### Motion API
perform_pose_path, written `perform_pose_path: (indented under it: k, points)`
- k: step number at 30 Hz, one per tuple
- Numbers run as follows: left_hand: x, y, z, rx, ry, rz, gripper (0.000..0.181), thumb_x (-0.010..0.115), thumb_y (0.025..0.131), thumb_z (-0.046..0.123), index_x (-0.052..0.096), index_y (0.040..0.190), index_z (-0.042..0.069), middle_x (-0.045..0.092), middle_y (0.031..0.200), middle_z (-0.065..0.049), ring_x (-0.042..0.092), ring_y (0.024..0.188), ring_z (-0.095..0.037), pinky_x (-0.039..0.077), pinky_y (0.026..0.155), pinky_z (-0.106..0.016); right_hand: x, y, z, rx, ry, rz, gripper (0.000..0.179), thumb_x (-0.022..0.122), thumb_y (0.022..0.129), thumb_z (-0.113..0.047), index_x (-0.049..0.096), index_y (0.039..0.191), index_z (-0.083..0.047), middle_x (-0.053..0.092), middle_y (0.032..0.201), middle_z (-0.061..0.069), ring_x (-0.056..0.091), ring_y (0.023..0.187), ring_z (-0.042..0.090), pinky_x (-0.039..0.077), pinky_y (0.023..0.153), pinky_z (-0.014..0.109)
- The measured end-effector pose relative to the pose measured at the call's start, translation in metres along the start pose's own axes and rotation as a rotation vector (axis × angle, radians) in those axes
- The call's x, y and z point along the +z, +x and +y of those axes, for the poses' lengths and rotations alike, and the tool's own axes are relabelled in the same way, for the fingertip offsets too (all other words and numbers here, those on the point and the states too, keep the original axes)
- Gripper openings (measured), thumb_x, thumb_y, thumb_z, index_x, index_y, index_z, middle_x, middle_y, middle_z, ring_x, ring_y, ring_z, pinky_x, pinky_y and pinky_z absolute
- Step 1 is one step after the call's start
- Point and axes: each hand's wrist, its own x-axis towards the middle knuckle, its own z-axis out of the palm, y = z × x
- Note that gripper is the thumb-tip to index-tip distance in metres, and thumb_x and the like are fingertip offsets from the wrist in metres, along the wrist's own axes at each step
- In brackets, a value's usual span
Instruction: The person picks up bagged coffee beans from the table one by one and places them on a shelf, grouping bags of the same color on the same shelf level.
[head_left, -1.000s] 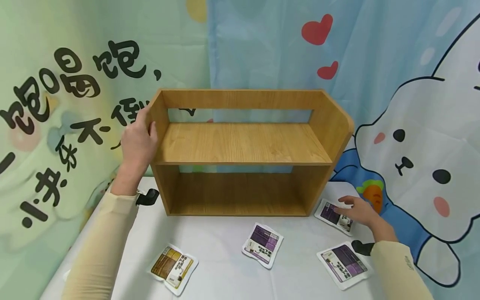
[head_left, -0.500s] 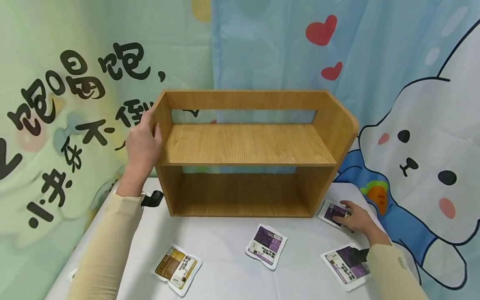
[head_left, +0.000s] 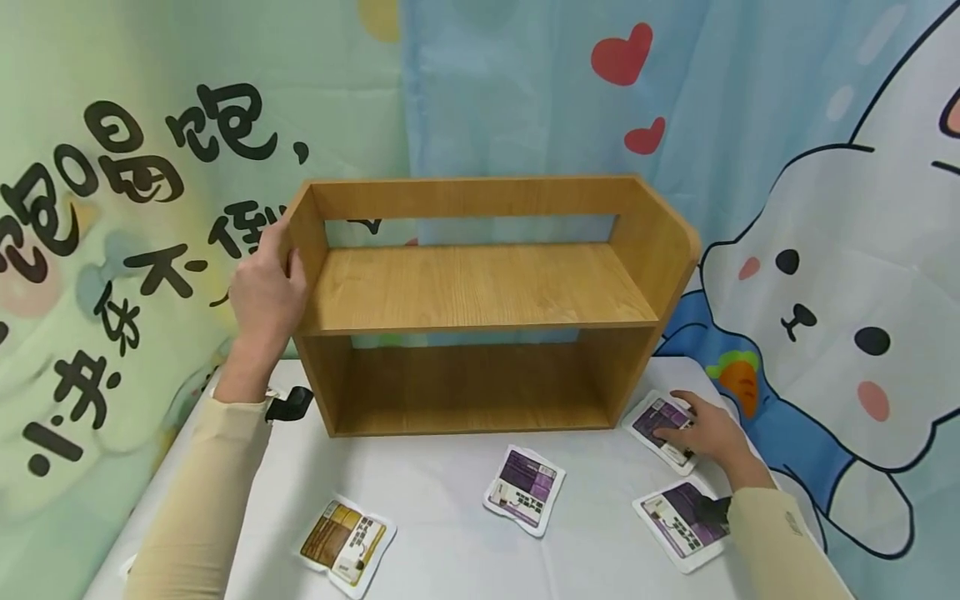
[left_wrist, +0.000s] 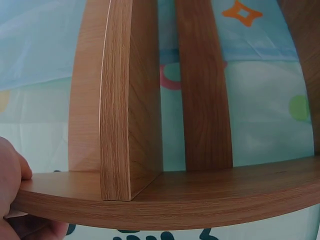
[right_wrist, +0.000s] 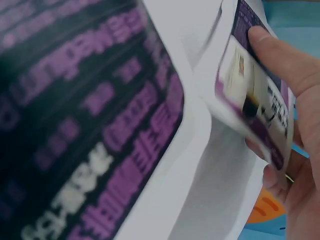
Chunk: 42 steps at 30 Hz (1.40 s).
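My left hand (head_left: 266, 287) grips the left side panel of a light-brown wooden two-tier shelf (head_left: 480, 287). In the left wrist view, the thumb and fingers (left_wrist: 10, 185) wrap that panel's edge. Right of the shelf, my right hand (head_left: 712, 437) pinches a white-edged packet with a purple and dark label (head_left: 660, 427). In the right wrist view, the thumb lies on the front of this packet (right_wrist: 260, 100), with fingers behind it, and it stands tilted. A second purple packet (head_left: 678, 521) lies just below that hand, partly covered by the wrist camera.
Another purple packet (head_left: 523, 490) lies in front of the shelf, and a brown-and-yellow packet (head_left: 348, 543) lies at front left. All are on a white-covered table (head_left: 450, 550). Printed curtains (head_left: 510, 100) hang behind and at both sides.
My right hand has come down from above the far right packet and now pinches it. The left hand keeps its grip on the shelf. The head view has shifted slightly.
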Motion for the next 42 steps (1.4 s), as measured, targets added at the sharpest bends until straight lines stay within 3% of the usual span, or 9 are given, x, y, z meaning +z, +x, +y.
perform_pose_path:
  k: [4,9,16,24,34,39,42]
  points:
    - [-0.001,0.001,-0.001,0.010,-0.007,0.009,0.034,0.057,0.095,0.009,0.058,0.128,0.004,0.067,0.105,-0.028,0.065,0.078,-0.048,0.048,0.062,-0.056,0.001,-0.005,-0.002,-0.024,0.027,0.029,0.092,0.074,0.077,-0.058,0.041,0.141,-0.001,0.042,0.130,0.041,0.043,0.112,0.056,0.037,0.088,0.069]
    - [-0.003,0.001,-0.003,0.016,-0.011,0.026,0.034,0.056,0.095,0.008,0.058,0.128,0.003,0.067,0.103,-0.028,0.065,0.078,-0.046,0.049,0.061,-0.055,0.001,-0.010,-0.012,-0.037,0.175,-0.005,0.075,0.075,0.082,-0.047,0.051,0.135,0.001,0.036,0.136,0.041,0.035,0.120,0.058,0.032,0.094,0.069]
    - [-0.006,-0.008,-0.008,-0.007,-0.006,0.033,0.033,0.054,0.094,0.006,0.059,0.127,0.003,0.068,0.102,-0.027,0.066,0.078,-0.046,0.049,0.062,-0.055,0.007,-0.025,-0.018,0.037,0.439,-0.153,0.075,0.073,0.086,-0.041,0.046,0.139,0.003,0.026,0.145,0.037,0.026,0.127,0.053,0.022,0.101,0.069]
    - [0.000,-0.005,-0.003,0.024,-0.032,0.023,0.034,0.054,0.095,0.005,0.058,0.128,0.002,0.067,0.105,-0.027,0.065,0.075,-0.046,0.049,0.059,-0.053,0.004,-0.056,-0.023,0.070,0.572,-0.186,0.076,0.076,0.085,-0.032,0.040,0.144,0.000,0.014,0.152,0.035,0.011,0.135,0.055,0.014,0.102,0.071]
    - [-0.001,-0.005,-0.002,0.000,-0.016,0.039,0.034,0.054,0.094,0.006,0.059,0.127,0.004,0.068,0.097,-0.027,0.065,0.073,-0.045,0.047,0.059,-0.053,-0.003,-0.077,-0.064,-0.065,0.605,-0.141,0.074,0.080,0.081,-0.027,0.045,0.142,-0.002,0.026,0.149,0.031,0.028,0.128,0.047,0.027,0.100,0.064]
    - [-0.002,-0.004,0.001,0.007,-0.012,0.019,0.033,0.054,0.094,0.006,0.059,0.127,0.003,0.068,0.103,-0.026,0.065,0.076,-0.046,0.049,0.062,-0.054,-0.003,-0.087,-0.087,-0.061,0.587,-0.106,0.075,0.082,0.078,-0.030,0.048,0.140,-0.004,0.033,0.145,0.029,0.038,0.120,0.043,0.042,0.089,0.048]
    - [-0.002,-0.005,0.004,0.005,-0.007,0.002,0.034,0.054,0.094,0.007,0.058,0.127,0.002,0.068,0.104,-0.026,0.065,0.075,-0.046,0.048,0.062,-0.054,-0.002,-0.095,-0.100,-0.041,0.567,-0.082,0.078,0.082,0.077,-0.033,0.047,0.141,-0.007,0.036,0.143,0.027,0.043,0.114,0.040,0.046,0.081,0.037]
